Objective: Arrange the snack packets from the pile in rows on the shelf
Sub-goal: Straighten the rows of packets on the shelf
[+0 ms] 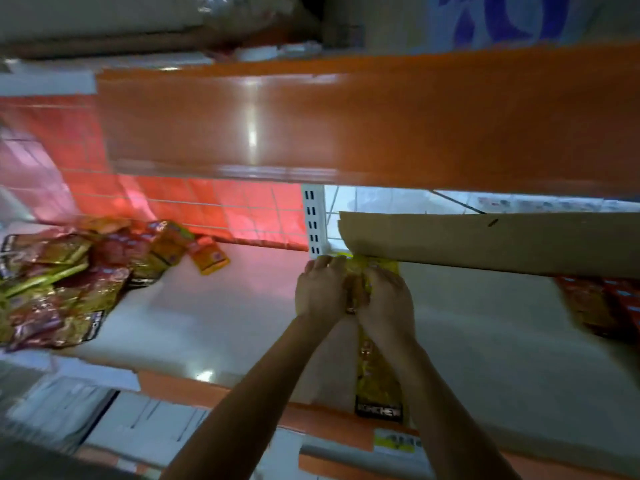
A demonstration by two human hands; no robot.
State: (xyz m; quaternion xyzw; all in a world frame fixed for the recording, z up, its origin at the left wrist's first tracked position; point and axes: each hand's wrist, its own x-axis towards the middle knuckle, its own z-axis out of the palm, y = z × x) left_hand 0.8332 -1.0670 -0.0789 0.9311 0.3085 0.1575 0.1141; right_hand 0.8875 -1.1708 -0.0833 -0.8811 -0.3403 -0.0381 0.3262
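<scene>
At the back of the white shelf (207, 323), we are gripping a yellow packet (362, 270) between both hands. Our left hand (322, 291) is curling over its left side and our right hand (386, 301) is closing on its right side, fingers bent and the two hands nearly touching. They are covering most of the packet, so we are not making out its print. Its far end is slipping out of sight under a cardboard sheet (485, 240) lying across the right of the view.

Running from our hands toward the front lip, a row of yellow packets (379, 375) is lying in a line. Our right wrist is hiding part of it, and only the black label at its near end is showing clearly.

Well apart on the left, the pile (62, 278) of red and gold packets is sitting in a heap, blurred and cut off by the picture's edge. One orange packet (209, 258) is lying just beside it.

On the right, some red packets (602, 306) are peeking out below the cardboard, smeared by blur. A white slotted post (313, 223) is rising behind our hands, and an orange upper shelf (346, 126) is blocking whatever is above.
</scene>
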